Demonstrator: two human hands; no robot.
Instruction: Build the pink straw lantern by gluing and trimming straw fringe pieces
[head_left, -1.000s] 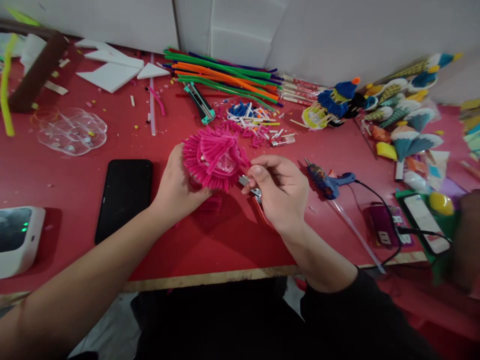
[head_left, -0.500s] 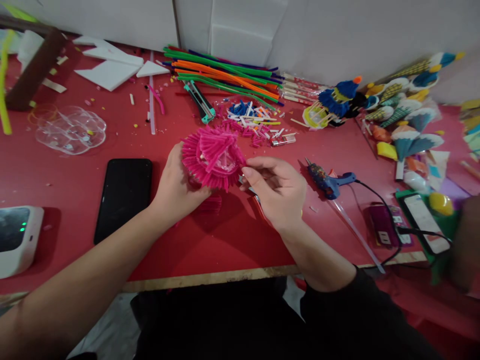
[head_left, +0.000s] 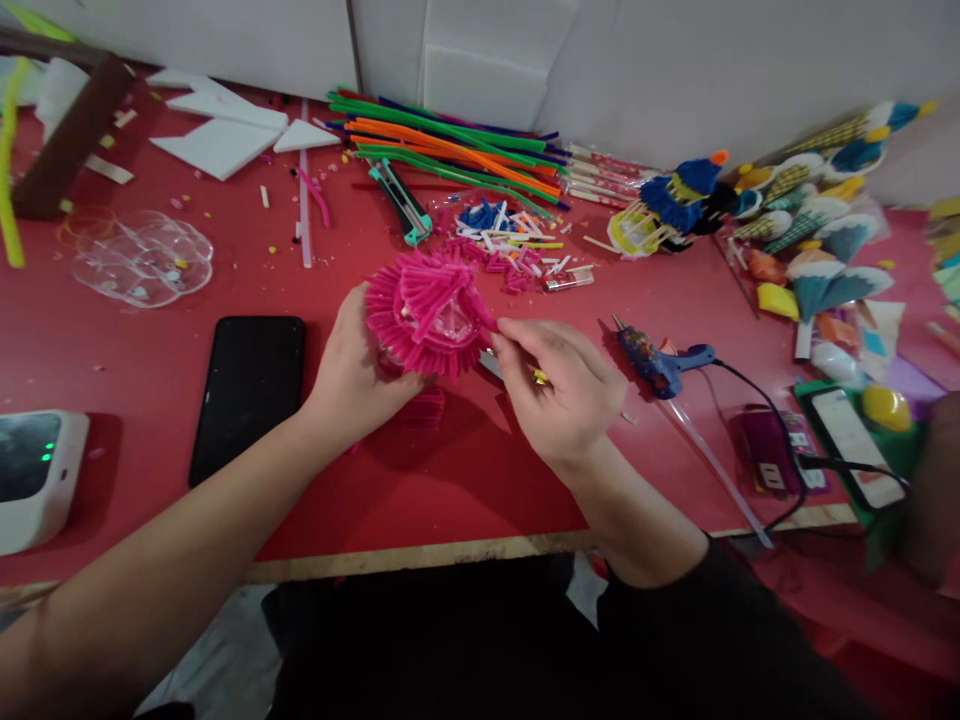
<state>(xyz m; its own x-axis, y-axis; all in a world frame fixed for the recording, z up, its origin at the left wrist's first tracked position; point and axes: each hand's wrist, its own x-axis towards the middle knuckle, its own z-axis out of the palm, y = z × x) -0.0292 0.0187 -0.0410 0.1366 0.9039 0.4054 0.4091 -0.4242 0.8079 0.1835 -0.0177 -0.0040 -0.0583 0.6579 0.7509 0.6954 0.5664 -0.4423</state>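
A round pink craft piece, built from fuzzy pipe-cleaner strips, is held up over the table by my left hand, whose fingers wrap its left side and underside. At its right edge my right hand pinches the end of a pink pipe-cleaner strip between thumb and forefinger. Clear, shiny material shows in the middle of the piece. Beneath it, more pink strips lie on the table. Partly covered by my right hand is a grey-and-yellow tool whose kind I cannot make out.
Behind my hands lie cut pipe-cleaner bits, a teal utility knife, a lighter and long pipe cleaners. A blue glue gun with its cord is to the right. On the left are a black phone and a clear tray.
My right hand has turned and shifted slightly right, its fingers curling more closely. The pinched pink strip now sticks out a little further. My left hand and the pink piece stay nearly still.
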